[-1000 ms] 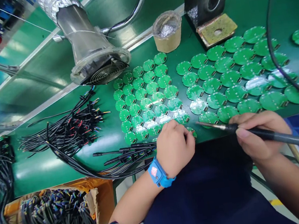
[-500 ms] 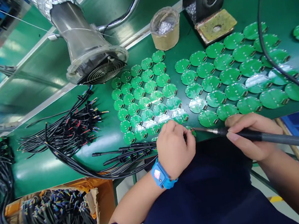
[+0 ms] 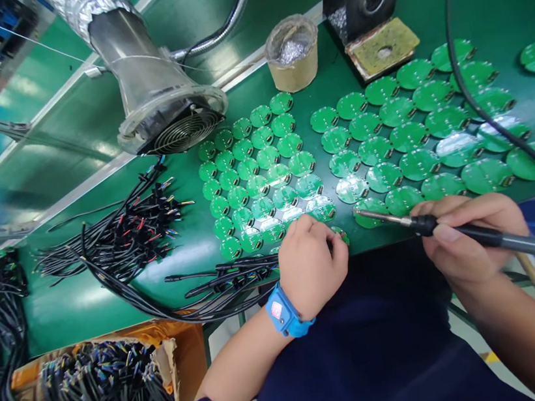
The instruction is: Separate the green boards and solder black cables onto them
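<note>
My right hand [image 3: 472,236] grips a soldering iron [image 3: 489,234] by its dark handle. The iron's bare tip points left, over the nearest row of boards. At the front edge of the bench my left hand [image 3: 309,257], with a blue strap [image 3: 285,313] on its wrist, is closed with curled fingers. A green round circuit board [image 3: 341,237] peeks out beside its thumb; what the fingers pinch is hidden. Black cables [image 3: 238,276] run up to that hand from the left. Rows of similar boards [image 3: 272,180] lie just beyond it, and another group [image 3: 404,136] lies to the right.
A fume extractor [image 3: 171,108] hangs over the bench's back left. Behind the boards stand a cup of solder scraps [image 3: 297,68] and an iron stand with a yellow sponge [image 3: 386,50]. Cable bundles [image 3: 124,236] lie left; a cable-filled box [image 3: 172,377] is below. The iron's cord [image 3: 453,38] crosses the right.
The soldering iron's tip has drawn back from the board by my left hand, up and to the right. My right hand has shifted slightly right; the left has hardly moved.
</note>
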### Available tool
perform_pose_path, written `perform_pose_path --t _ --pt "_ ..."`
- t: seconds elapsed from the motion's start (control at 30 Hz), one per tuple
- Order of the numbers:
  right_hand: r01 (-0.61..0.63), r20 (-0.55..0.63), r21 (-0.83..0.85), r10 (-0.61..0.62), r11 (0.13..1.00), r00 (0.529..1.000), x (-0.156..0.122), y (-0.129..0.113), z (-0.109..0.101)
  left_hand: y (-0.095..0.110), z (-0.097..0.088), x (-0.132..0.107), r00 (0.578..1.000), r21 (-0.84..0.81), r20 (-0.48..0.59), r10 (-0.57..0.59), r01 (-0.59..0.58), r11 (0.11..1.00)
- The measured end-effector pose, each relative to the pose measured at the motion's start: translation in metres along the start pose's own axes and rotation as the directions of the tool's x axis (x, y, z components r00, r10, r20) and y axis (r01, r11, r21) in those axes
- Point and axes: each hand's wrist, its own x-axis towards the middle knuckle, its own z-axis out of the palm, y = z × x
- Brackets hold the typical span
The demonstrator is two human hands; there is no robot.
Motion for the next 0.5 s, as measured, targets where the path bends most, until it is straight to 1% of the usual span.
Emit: perform_pose_path --t 0.07,0.2,0.3,0.4,0.5 --pt "0.008 -0.007 -0.009 -0.008 1.000 1.000 0.000 0.001 0.000 -0.001 -0.001 0.000 1.000 0.000 0.006 -0.001 0.001 1.000" --pt "-0.033 0.021 -0.037 0.033 0.999 0.999 -0.002 -0.003 -0.001 -0.002 0.000 0.002 1.000 0.004 0.009 0.004 -0.004 1.000" --pt "-0.041 0.031 -0.063 0.043 0.997 0.999 -0.004 -0.005 -0.001 -0.002 0.001 0.001 1.000 -0.006 0.012 0.026 -0.026 1.000" --pt "-0.030 0.013 -0.064 0.031 0.998 0.999 -0.003 -0.003 0.000 -0.006 -0.004 -0.007 0.997 -0.005 0.020 0.074 -0.074 0.997" --pt "-0.016 -0.034 -0.069 0.014 0.998 0.999 -0.002 0.001 -0.001 -0.017 -0.014 -0.020 0.992 0.067 0.041 0.122 -0.124 0.990"
